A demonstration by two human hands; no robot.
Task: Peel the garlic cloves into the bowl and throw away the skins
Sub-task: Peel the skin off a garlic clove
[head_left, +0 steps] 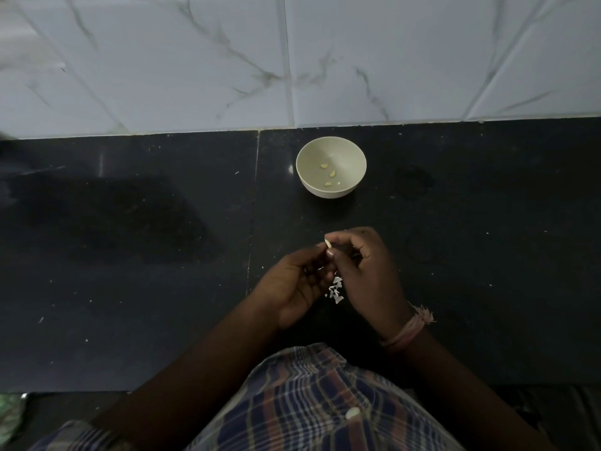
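A pale bowl [331, 148] stands on the dark counter near the wall, with three peeled garlic cloves [331, 173] inside. My left hand [292, 284] and my right hand [367, 271] meet in front of it, fingertips pinching one small pale garlic clove [328, 244] between them. A little heap of white garlic skins [335, 289] lies on the counter between my palms, directly under the clove. Another clove [353, 413] rests on my checked shirt below.
The black stone counter [130, 255] runs left to right, dotted with tiny skin flecks. White marble-veined wall tiles [422, 60] rise behind the bowl. A thread band circles my right wrist [410, 327]. The counter's front edge sits near my body.
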